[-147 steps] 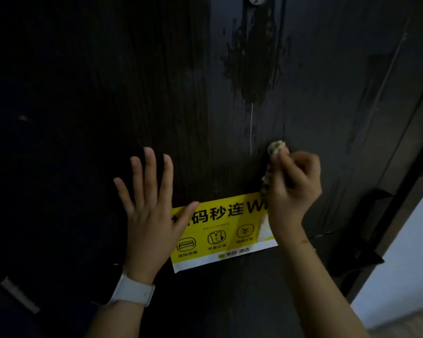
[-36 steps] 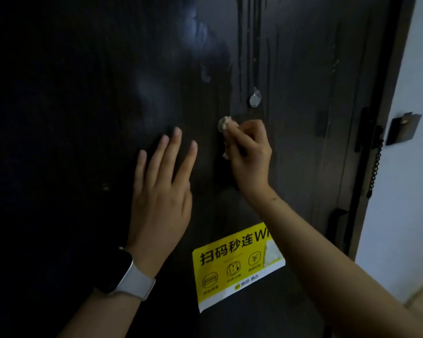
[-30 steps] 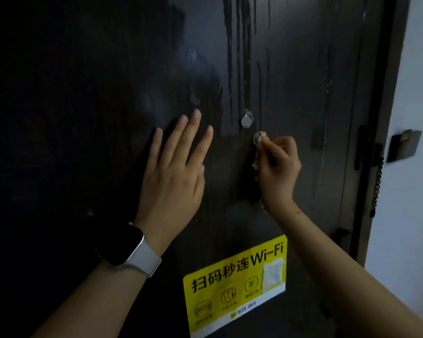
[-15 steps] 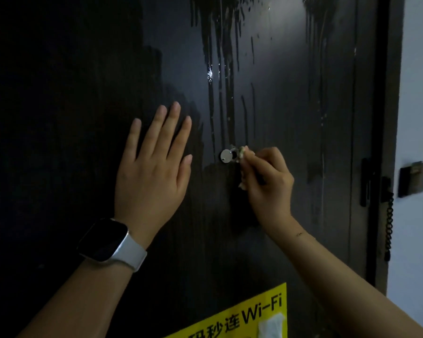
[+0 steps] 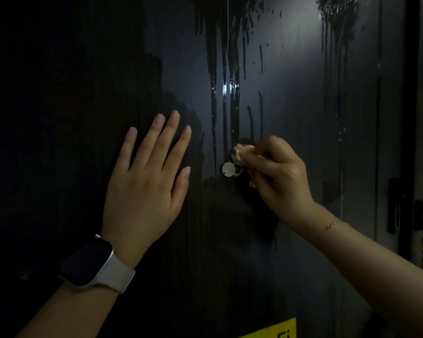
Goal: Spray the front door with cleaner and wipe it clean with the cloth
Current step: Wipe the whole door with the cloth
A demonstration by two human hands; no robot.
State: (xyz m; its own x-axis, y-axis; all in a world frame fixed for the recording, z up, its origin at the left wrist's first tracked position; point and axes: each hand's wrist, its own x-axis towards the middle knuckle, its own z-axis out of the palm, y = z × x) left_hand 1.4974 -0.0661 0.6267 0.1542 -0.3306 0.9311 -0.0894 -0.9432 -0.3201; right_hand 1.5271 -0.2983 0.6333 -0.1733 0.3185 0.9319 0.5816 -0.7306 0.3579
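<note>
Two hands work the dark front door [image 5: 291, 106], which fills the frame. The left hand [image 5: 147, 181] lies flat at centre left with fingers spread straight, bracing against the panel. The right hand [image 5: 276, 176], right of centre, has its grip curled tight round a small wadded cloth [image 5: 239, 152], pressing it to the door just above and right of the round peephole cover [image 5: 228, 169]. That cloth looks light, soft and damp — bunching it as now seems the sure hold, since a loose corner would likely drag. No long axis shows in the wad; its exposed end points to the upper left. Cleaner streaks [image 5: 225, 69] run vertically down from the top centre — likely slippery, and not yet wiped.
</note>
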